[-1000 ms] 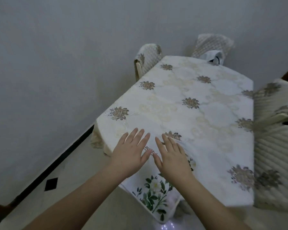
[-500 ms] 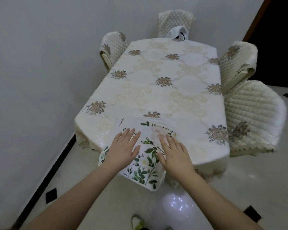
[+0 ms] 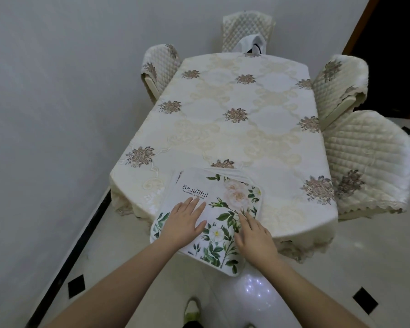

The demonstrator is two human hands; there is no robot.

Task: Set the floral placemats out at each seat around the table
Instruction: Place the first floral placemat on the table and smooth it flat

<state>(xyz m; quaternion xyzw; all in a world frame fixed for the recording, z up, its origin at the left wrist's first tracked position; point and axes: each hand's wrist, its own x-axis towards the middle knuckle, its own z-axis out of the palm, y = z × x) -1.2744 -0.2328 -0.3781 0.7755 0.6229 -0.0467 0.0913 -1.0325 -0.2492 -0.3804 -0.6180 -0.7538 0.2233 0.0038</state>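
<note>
White floral placemats (image 3: pixel 223 204) (stacked, overhanging table (image 3: pixel 234 129) edge) lie under both palms: left hand (image 3: pixel 184 223) and right hand (image 3: pixel 253 235) flat, fingers straight, pressing down.

Two bare forearms, no sleeves, light green shoe (image 3: pixel 191 310) below

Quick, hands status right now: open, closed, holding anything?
Left hand: open, flat on the floral placemats, gripping nothing.
Right hand: open, fingers straight, resting on the same placemats, gripping nothing.
</note>
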